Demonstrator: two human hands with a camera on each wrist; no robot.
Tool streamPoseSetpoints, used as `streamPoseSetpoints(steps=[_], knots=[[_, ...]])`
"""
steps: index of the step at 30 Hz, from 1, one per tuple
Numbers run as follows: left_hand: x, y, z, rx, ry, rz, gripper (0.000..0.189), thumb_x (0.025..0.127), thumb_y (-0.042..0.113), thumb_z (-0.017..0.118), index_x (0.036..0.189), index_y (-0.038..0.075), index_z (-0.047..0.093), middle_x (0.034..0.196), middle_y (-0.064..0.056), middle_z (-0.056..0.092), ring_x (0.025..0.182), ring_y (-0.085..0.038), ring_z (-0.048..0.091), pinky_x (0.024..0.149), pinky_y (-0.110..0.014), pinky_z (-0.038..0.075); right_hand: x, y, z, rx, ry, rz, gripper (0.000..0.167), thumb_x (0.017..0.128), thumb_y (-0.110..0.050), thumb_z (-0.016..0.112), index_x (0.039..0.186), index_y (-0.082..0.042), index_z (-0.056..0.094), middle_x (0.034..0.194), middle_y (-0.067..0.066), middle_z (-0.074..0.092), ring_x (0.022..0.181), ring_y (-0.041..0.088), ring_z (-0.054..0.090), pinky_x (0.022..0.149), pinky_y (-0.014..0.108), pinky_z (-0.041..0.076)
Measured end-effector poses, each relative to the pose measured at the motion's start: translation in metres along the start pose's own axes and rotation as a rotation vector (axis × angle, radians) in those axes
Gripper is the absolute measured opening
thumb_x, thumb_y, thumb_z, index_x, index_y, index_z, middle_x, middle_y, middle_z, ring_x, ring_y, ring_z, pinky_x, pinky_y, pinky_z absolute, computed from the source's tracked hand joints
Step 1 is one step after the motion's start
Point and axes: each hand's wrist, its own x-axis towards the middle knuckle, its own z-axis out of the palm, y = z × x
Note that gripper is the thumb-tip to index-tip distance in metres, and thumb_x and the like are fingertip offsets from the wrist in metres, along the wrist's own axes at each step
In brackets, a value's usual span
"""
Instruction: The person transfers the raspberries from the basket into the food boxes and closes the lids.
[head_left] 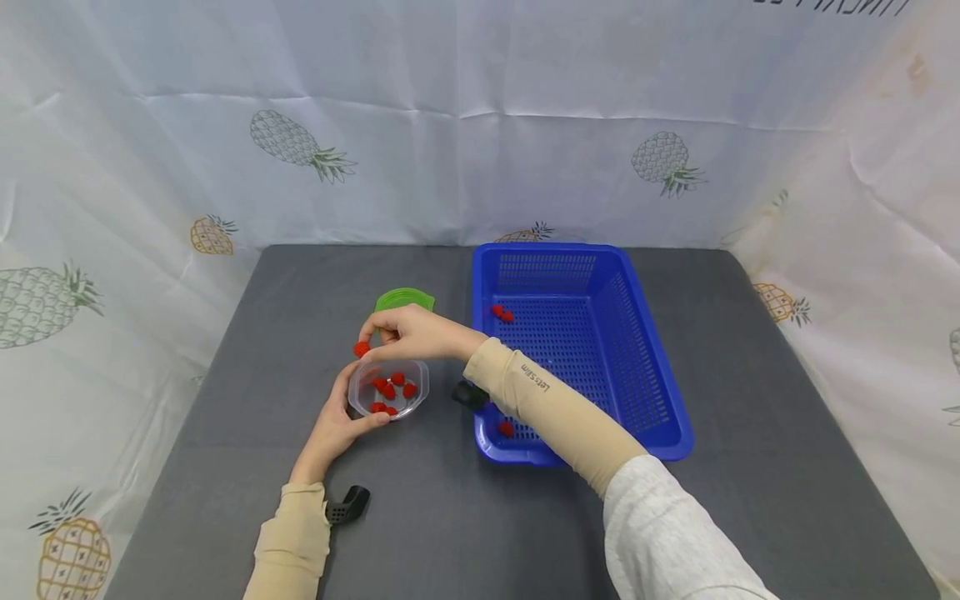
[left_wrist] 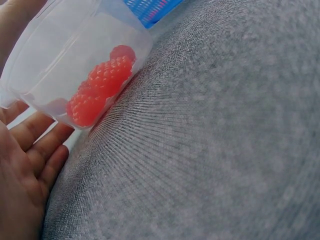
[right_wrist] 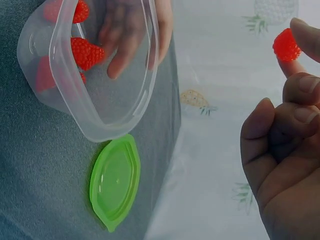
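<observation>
Fingers, right hand: narrow, pinching one raspberry near the far rim of the clear container. Left hand: gripping container, raspberries inside. We list green lid beyond; rightward, a strip of table, then blue basket.

You have bare grey tabletop running down the left and, past the blue basket, along the right. Between the clear container and that basket your passage is narrow, with a black wrist device jutting into it. Your right hand covers the container's far side; your left hand blocks its left and near sides. The green lid lies just beyond. Your right forearm bars the basket's near left corner, leaving its far right open from above. A curtain closes off the far edge.
</observation>
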Motion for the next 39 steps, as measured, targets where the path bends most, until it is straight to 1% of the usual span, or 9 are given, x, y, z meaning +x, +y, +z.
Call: streamPoseSetpoints(steps=[6, 14, 19, 25, 27, 30, 33, 35, 39], knots=[[-0.001, -0.002, -0.001, 0.002, -0.007, -0.005, 0.092, 0.077, 0.016, 0.075, 0.148, 0.02, 0.016, 0.151, -0.012, 0.023, 0.136, -0.031, 0.027, 0.109, -0.06, 0.022, 0.009, 0.003, 0.006, -0.009, -0.044, 0.02, 0.019, 0.088, -0.027, 0.064, 0.103, -0.015, 0.062, 0.061, -0.002, 0.045, 0.051, 0.008, 0.039, 0.053, 0.018, 0.037], [-0.003, -0.003, 0.001, -0.01, -0.006, -0.015, 0.091, 0.077, 0.015, 0.075, 0.148, 0.019, 0.017, 0.151, -0.011, 0.024, 0.135, -0.027, 0.027, 0.108, -0.055, 0.024, 0.019, 0.012, 0.015, -0.008, -0.167, 0.11, 0.016, 0.085, -0.026, 0.067, 0.095, -0.017, 0.06, 0.061, -0.004, 0.046, 0.051, 0.007, 0.042, 0.051, 0.016, 0.037], [-0.003, -0.001, 0.001, -0.029, -0.012, -0.017, 0.091, 0.077, 0.014, 0.075, 0.147, 0.019, 0.017, 0.152, -0.011, 0.022, 0.137, -0.029, 0.024, 0.11, -0.059, 0.02, 0.022, 0.018, 0.019, -0.03, -0.188, 0.131, 0.018, 0.083, -0.027, 0.069, 0.095, -0.017, 0.062, 0.06, -0.005, 0.046, 0.05, 0.006, 0.042, 0.05, 0.016, 0.037], [-0.005, 0.009, 0.0, -0.006, -0.02, -0.039, 0.094, 0.076, 0.013, 0.075, 0.148, 0.016, 0.015, 0.153, -0.014, 0.02, 0.14, -0.034, 0.021, 0.109, -0.062, 0.02, 0.026, 0.02, 0.022, -0.097, -0.221, 0.153, 0.018, 0.084, -0.027, 0.069, 0.097, -0.017, 0.062, 0.062, -0.004, 0.05, 0.055, 0.01, 0.05, 0.052, 0.016, 0.04], [-0.004, 0.009, 0.0, 0.004, -0.018, -0.039, 0.094, 0.076, 0.015, 0.075, 0.148, 0.016, 0.015, 0.153, -0.014, 0.02, 0.14, -0.034, 0.02, 0.109, -0.062, 0.02, 0.026, 0.02, 0.023, -0.132, -0.225, 0.169, 0.018, 0.083, -0.027, 0.069, 0.096, -0.017, 0.062, 0.063, -0.004, 0.052, 0.057, 0.01, 0.052, 0.053, 0.016, 0.041], [-0.004, 0.008, 0.0, 0.004, -0.014, -0.032, 0.093, 0.076, 0.018, 0.076, 0.147, 0.017, 0.017, 0.152, -0.012, 0.021, 0.14, -0.033, 0.021, 0.109, -0.061, 0.021, 0.027, 0.022, 0.026, -0.217, -0.223, 0.191, 0.017, 0.083, -0.031, 0.069, 0.094, -0.02, 0.063, 0.066, -0.006, 0.055, 0.062, 0.009, 0.056, 0.066, 0.017, 0.04], [-0.002, 0.001, 0.0, -0.004, -0.01, -0.014, 0.092, 0.076, 0.02, 0.077, 0.147, 0.022, 0.018, 0.151, -0.01, 0.023, 0.139, -0.03, 0.024, 0.109, -0.059, 0.024, 0.027, 0.023, 0.027, -0.29, -0.217, 0.203, 0.018, 0.082, -0.036, 0.069, 0.092, -0.022, 0.063, 0.066, -0.009, 0.057, 0.067, 0.007, 0.056, 0.08, 0.025, 0.033], [-0.001, 0.002, 0.0, -0.009, -0.008, -0.012, 0.092, 0.076, 0.019, 0.077, 0.147, 0.022, 0.018, 0.151, -0.01, 0.023, 0.139, -0.03, 0.024, 0.109, -0.059, 0.023, 0.028, 0.023, 0.028, -0.327, -0.213, 0.204, 0.019, 0.081, -0.038, 0.07, 0.091, -0.023, 0.064, 0.066, -0.01, 0.058, 0.068, 0.005, 0.054, 0.083, 0.029, 0.028], [-0.001, 0.003, 0.0, -0.007, -0.003, -0.015, 0.093, 0.075, 0.018, 0.077, 0.147, 0.02, 0.018, 0.152, -0.01, 0.022, 0.14, -0.03, 0.022, 0.11, -0.059, 0.022, 0.029, 0.024, 0.028, -0.369, -0.225, 0.206, 0.022, 0.079, -0.038, 0.072, 0.092, -0.022, 0.065, 0.068, -0.01, 0.06, 0.07, 0.005, 0.051, 0.083, 0.031, 0.027]])
